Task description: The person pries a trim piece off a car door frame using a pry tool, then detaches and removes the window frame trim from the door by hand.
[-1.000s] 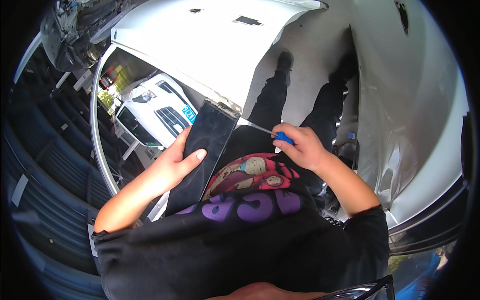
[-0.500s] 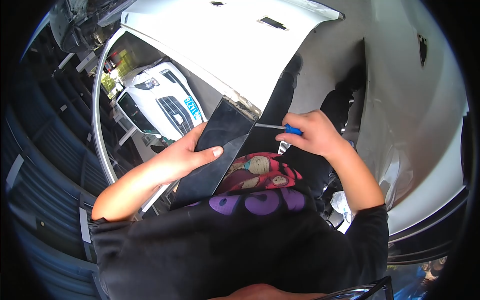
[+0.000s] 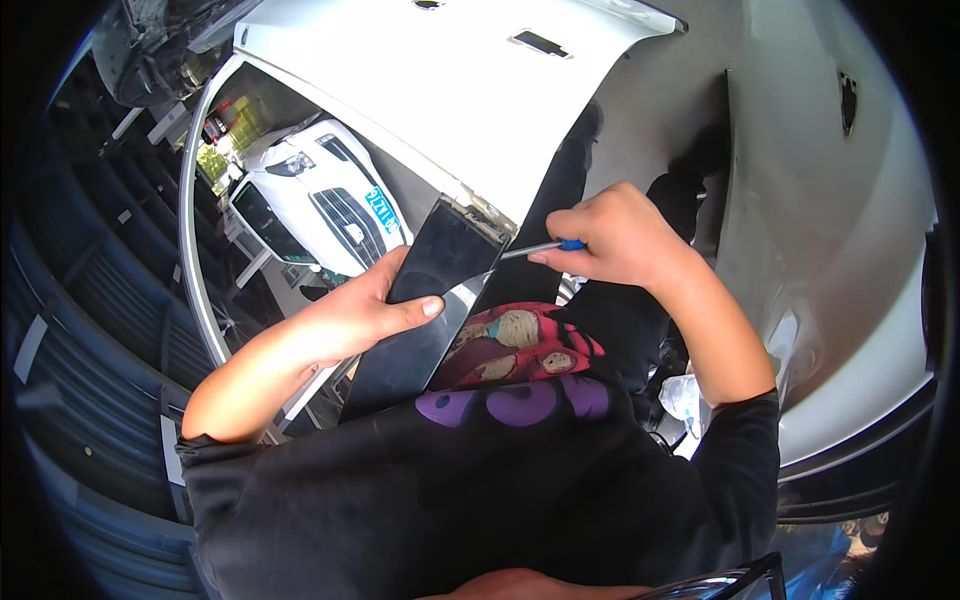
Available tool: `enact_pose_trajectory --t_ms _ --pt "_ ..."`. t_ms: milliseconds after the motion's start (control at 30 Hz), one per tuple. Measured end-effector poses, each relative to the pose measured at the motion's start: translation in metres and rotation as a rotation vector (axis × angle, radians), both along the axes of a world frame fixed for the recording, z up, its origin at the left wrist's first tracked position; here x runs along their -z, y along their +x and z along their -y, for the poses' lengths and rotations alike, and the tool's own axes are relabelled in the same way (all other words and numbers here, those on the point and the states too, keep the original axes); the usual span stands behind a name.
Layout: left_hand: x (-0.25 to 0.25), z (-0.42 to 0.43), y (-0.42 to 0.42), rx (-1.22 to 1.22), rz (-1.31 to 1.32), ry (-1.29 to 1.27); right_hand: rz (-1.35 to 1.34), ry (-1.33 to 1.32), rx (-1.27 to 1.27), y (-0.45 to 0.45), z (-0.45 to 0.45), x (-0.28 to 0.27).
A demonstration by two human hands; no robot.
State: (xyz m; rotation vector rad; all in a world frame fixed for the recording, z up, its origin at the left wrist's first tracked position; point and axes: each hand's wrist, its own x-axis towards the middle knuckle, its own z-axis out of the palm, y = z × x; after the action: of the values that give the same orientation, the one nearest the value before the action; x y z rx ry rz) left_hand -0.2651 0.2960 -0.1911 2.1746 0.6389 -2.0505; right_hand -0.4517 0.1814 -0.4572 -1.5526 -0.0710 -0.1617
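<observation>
My left hand (image 3: 375, 315) grips the black door pillar panel (image 3: 425, 290), its thumb lying on the panel's face. In my right hand (image 3: 620, 240) is a screwdriver with a blue handle (image 3: 572, 244), mostly covered by my fingers. The metal shaft (image 3: 530, 250) points left, and its tip meets the right edge of the black panel near its upper end; the very tip is hidden. That end of the panel adjoins the corner of a white car door (image 3: 430, 100), where the edge looks rough and chipped.
A white car (image 3: 315, 200) with a blue plate shows through the door's window frame (image 3: 190, 220). A large white body panel (image 3: 820, 200) stands at the right. Crumpled clear plastic (image 3: 682, 398) lies low at right. Dark corrugated metal (image 3: 90, 330) fills the left.
Over the last second, the door and black panel have shifted right in view. Since the middle frame, my right hand has risen slightly and tilted the screwdriver, its handle now higher than its tip.
</observation>
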Motion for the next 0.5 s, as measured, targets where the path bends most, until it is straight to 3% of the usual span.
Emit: enact_pose_trajectory --t_ms 100,200,333,433,467,500 --pt "0.002 -0.015 0.002 0.214 0.049 -0.074 0.003 -0.060 -0.063 0.006 0.015 -0.006" --pt "0.000 0.002 0.001 0.040 -0.026 -0.034 0.018 -0.151 -0.067 0.011 0.018 -0.008" --pt "0.002 -0.017 0.002 0.229 0.037 -0.077 -0.003 -0.088 -0.041 0.005 0.006 -0.012" --pt "0.005 -0.011 0.001 0.192 0.024 -0.098 -0.146 -0.110 -0.214 0.004 0.023 -0.029" --pt "0.002 -0.001 -0.001 0.037 -0.002 -0.032 -0.136 -0.114 -0.197 0.003 0.019 -0.029" --pt "0.000 -0.001 -0.003 0.048 0.003 -0.033 -0.123 -0.124 -0.176 0.003 0.015 -0.027"
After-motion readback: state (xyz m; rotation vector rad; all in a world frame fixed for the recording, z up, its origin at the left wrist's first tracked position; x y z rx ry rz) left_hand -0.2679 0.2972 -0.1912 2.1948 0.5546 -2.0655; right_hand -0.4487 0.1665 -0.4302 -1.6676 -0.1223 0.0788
